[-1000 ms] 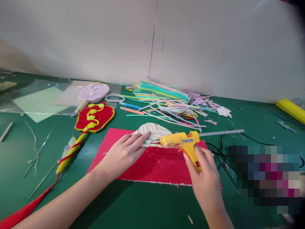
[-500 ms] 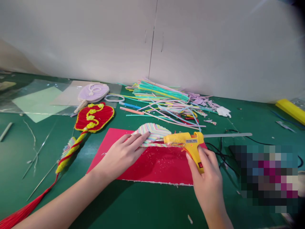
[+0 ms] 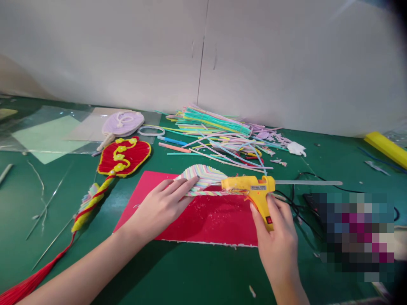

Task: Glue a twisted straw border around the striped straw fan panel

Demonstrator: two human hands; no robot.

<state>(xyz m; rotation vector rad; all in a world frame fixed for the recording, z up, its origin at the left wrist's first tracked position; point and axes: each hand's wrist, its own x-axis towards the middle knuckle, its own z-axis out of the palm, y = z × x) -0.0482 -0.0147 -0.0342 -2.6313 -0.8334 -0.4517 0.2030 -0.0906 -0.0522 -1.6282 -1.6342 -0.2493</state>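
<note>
A fan-shaped piece of pastel striped stems (image 3: pixel 206 173) lies on a red board (image 3: pixel 203 220). My left hand (image 3: pixel 167 205) presses its fingers down on the left part of the piece, holding it against the board. In my right hand (image 3: pixel 277 226) is a yellow glue gun (image 3: pixel 254 190), gripped by its handle. Its nozzle points left and reaches the striped surface close to my left fingertips. A long clear glue stick (image 3: pixel 308 182) sticks out of the gun's back. A twisted pastel strip (image 3: pixel 213 193) runs along the lower edge of the piece and passes beneath the gun.
Loose pastel stems (image 3: pixel 219 123) are heaped behind the board. At the left lie a red and yellow fan (image 3: pixel 125 156) with a red tassel (image 3: pixel 38 275) and a lilac fan (image 3: pixel 122 123). A black cable (image 3: pixel 295 205) and a blurred-out object are at the right.
The glue gun has shifted slightly to the right, its nozzle a little farther from my left fingertips. My left hand still presses the striped piece. The whole view has moved slightly.
</note>
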